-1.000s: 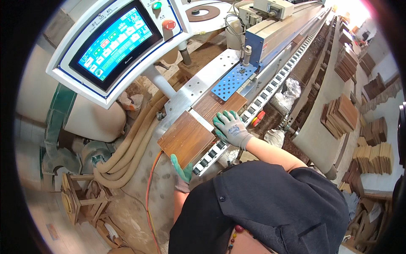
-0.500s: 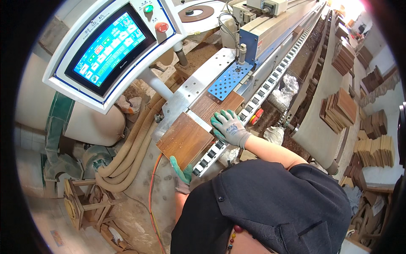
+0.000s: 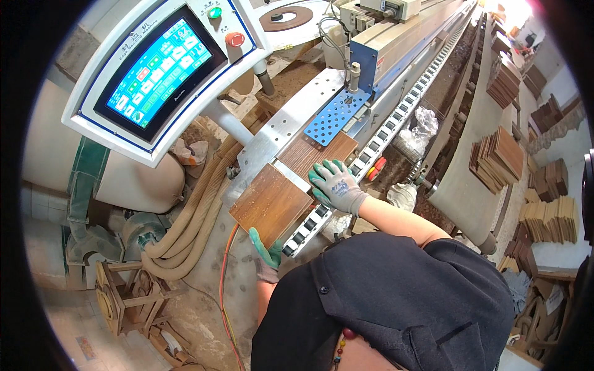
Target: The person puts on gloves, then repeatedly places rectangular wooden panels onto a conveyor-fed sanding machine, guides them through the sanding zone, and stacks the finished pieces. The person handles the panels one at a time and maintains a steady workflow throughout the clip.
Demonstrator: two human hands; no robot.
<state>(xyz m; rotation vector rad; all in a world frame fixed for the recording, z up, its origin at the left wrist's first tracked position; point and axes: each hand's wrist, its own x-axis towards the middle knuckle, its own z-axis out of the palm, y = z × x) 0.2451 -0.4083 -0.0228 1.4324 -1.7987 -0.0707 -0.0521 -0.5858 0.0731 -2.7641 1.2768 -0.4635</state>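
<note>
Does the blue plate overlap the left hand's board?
No, the blue plate overlaps the far board by the right hand, while the near board at the left hand lies clear of it.

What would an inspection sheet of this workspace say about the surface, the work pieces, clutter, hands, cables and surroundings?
Surface: metal machine bed, with holes along it.
Job's things: near brown board; far brown board, partly covered by a blue perforated plate.
Clutter: crumpled clear plastic beyond the roller track.
Hands: both gloved; left hand at the near board's lower corner, its grip unclear; right hand spread on the far board.
Cables: orange line hanging beside the machine.
Surroundings: lit control screen, thick beige hoses, stacked boards at right.
</note>
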